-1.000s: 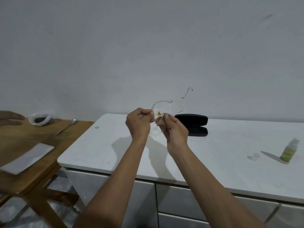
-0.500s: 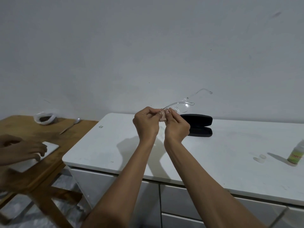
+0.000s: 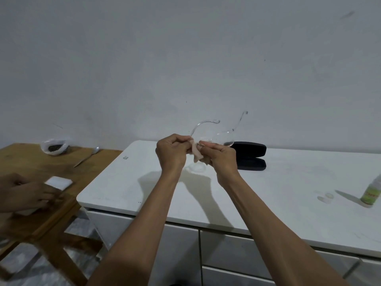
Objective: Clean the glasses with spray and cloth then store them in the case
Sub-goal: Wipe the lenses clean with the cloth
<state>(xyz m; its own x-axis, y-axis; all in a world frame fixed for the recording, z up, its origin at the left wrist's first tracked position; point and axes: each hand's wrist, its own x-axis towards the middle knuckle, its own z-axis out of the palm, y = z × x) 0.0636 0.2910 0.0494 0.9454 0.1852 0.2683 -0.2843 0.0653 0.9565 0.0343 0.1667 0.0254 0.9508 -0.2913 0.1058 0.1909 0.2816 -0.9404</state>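
Observation:
I hold clear-framed glasses (image 3: 225, 138) in the air above the white counter (image 3: 268, 188), temples pointing up and away. My left hand (image 3: 172, 152) pinches the frame's left end. My right hand (image 3: 221, 158) presses a small beige cloth (image 3: 196, 153) against a lens. Just behind my right hand, a black glasses case (image 3: 250, 155) lies open on the counter. The spray bottle (image 3: 372, 194), with a green label, stands at the counter's far right edge of view, and its clear cap (image 3: 327, 197) lies beside it.
A wooden table (image 3: 31, 162) stands to the left with a plastic bag (image 3: 54, 146) and a spoon (image 3: 87, 156). Another person's hand (image 3: 24, 193) rests there on a white cloth (image 3: 58, 182). Drawers sit below the counter.
The glasses turned in my hands so both temples rise higher. The cloth shows more below my right fingers. The other person's hand slid right along the wooden table.

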